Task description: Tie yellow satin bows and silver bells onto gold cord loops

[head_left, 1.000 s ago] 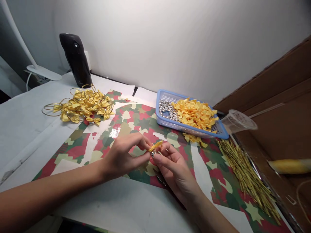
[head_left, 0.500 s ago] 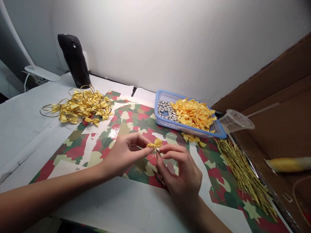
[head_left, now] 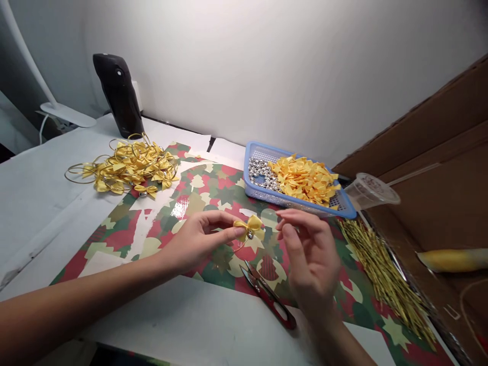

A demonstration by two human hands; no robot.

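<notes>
My left hand point(head_left: 204, 239) pinches a yellow ribbon bow point(head_left: 254, 223) by its left loop between thumb and fingers. A small silver bell point(head_left: 250, 235) sits at the bow's middle, and a thin gold loop hangs below it. To the right, apart from the bow, my right hand point(head_left: 310, 254) is raised with bent fingers and nothing visible in it. Red-handled thread snips point(head_left: 269, 297) lie on the patterned sheet point(head_left: 224, 264) between and below both hands.
A blue basket point(head_left: 249, 190) holds silver bells and yellow bows. Finished-looking bows on gold loops point(head_left: 131, 165) are heaped at left, near a black upright device point(head_left: 122, 96). Gold twist ties point(head_left: 381, 274), a clear plastic cup point(head_left: 371, 190) and a cardboard box point(head_left: 427, 193) are at right.
My right hand has let go of the bow and bell and moved right, uncovering the thread snips. My left hand still pinches the bow.
</notes>
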